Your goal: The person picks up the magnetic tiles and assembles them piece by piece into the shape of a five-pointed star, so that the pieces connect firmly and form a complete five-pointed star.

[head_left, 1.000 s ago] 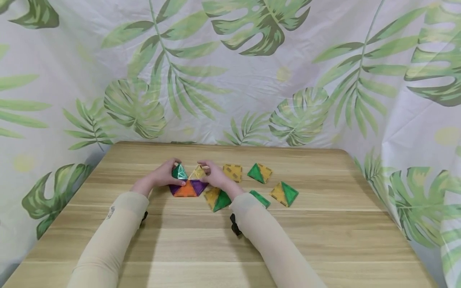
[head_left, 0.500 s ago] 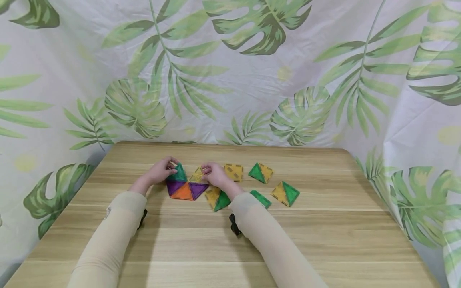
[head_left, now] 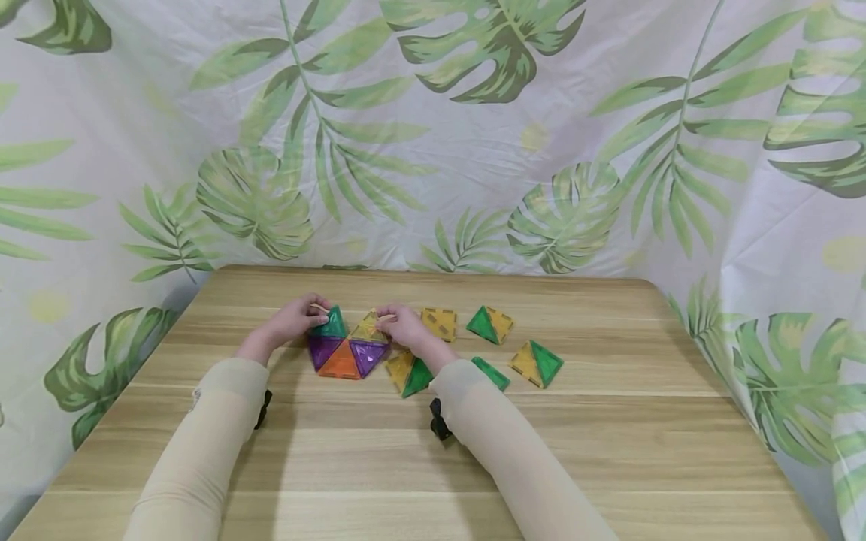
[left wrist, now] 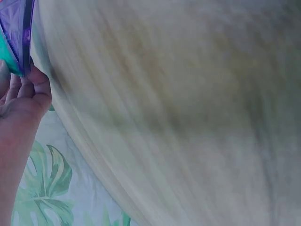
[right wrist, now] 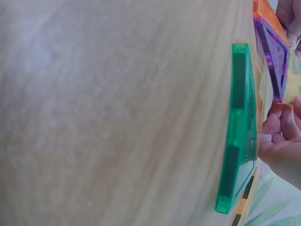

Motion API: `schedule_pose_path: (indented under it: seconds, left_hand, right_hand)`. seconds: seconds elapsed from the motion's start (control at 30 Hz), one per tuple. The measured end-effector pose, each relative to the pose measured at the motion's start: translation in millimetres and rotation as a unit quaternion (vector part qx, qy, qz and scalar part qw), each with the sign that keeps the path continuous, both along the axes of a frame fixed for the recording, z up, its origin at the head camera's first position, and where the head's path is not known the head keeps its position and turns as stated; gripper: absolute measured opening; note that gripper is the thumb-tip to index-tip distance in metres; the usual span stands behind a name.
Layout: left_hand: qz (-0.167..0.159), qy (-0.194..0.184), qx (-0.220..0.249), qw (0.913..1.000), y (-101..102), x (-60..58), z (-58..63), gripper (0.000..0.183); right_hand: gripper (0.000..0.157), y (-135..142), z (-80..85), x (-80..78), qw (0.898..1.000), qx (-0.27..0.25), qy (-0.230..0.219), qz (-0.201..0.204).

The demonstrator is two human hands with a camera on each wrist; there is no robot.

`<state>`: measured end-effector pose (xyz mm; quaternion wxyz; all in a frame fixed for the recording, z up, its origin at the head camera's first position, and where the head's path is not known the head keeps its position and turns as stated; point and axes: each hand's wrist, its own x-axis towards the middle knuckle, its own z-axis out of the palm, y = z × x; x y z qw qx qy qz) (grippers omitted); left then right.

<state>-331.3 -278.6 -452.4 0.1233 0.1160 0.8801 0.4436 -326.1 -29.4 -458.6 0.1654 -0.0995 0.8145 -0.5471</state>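
In the head view, a fan of joined triangular magnetic tiles spreads between my two hands. My left hand pinches the green triangle magnetic tile at the fan's far left. Below that tile come a purple triangle, an orange triangle and a second purple triangle. At the far right end is a yellow triangle magnetic tile, its outer edge pinched by my right hand. A wedge-shaped gap separates the green and yellow tiles. The right wrist view shows fingertips at the corner where purple meets yellow.
Right of the fan lie a yellow square tile, yellow-and-green tile pairs and a green tile. Another yellow-and-green pair sits close under my right forearm. The wooden table ends at a leaf-print curtain.
My left hand has shifted slightly left, its thumb leaving the orange tile's top. The joined fan has moved a little left and nearer, and its tiles show at a changed angle.
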Motion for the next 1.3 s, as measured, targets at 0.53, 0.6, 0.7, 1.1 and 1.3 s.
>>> schedule_pose_path:
  seconds: [0.53, 0.6, 0.7, 1.1, 1.3]
  left_hand:
    - [-0.068, -0.047, 0.009, 0.9965, 10.7, 2.3, 6.5, 0.027]
    - [-0.071, -0.047, 0.008, 0.9964, 11.4, 2.7, 6.6, 0.026]
    - [-0.081, -0.04, 0.004, 0.9959, 12.0, 2.2, 5.5, 0.024]
    - [-0.105, -0.018, -0.034, 0.9937, 16.9, 0.8, 3.7, 0.022]
    - [-0.115, -0.006, -0.043, 0.9925, 17.2, 1.2, 3.4, 0.027]
  right_hand:
    - [0.037, -0.7, -3.5, -0.3, 0.994, 0.062, 0.04, 0.083]
    - [0.038, -2.2, -3.4, 0.5, 0.994, 0.06, 0.041, 0.086]
    - [0.036, -4.0, -3.3, 1.7, 0.995, 0.038, 0.029, 0.085]
    - [0.028, -3.7, -3.9, 3.1, 0.995, 0.011, 0.015, 0.096]
    - [0.035, -0.3, -4.4, 1.2, 0.993, 0.024, 0.035, 0.114]
